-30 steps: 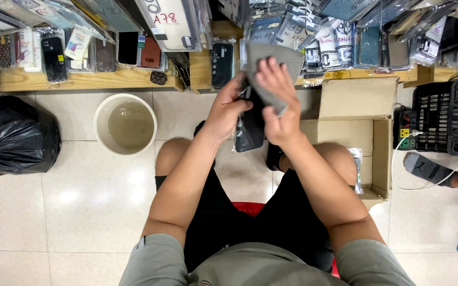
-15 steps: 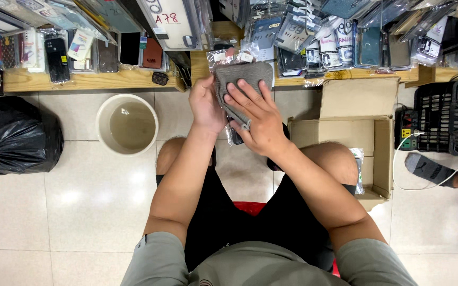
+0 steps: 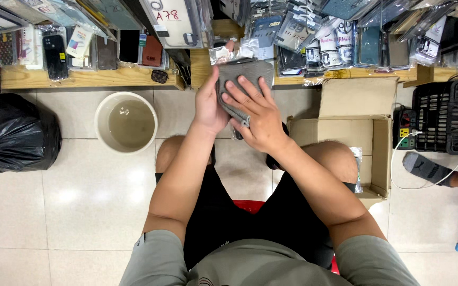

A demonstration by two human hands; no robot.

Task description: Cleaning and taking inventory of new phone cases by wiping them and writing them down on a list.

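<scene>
Both hands raised over the knees. Left hand (image 3: pixel 208 106) grips the left edge of one grey cloth (image 3: pixel 245 74); right hand (image 3: pixel 258 119) lies on it, fingers spread. One white card package (image 3: pixel 173 21) with red handwriting above; clear-bagged phone cases (image 3: pixel 314 37) along the wooden shelf (image 3: pixel 88 78), uncountable. One bucket (image 3: pixel 125 123), one cardboard box (image 3: pixel 353 132), one black bag (image 3: pixel 11 135).

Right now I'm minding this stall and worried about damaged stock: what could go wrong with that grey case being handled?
The grey case is pinched at its edge by the left hand while the right hand presses flat on it; a loose grip could let it slip. The open bucket of water stands just to the left, so a dropped case might get wet. The crowded packaged cases right behind could be knocked off the wooden shelf.
</scene>
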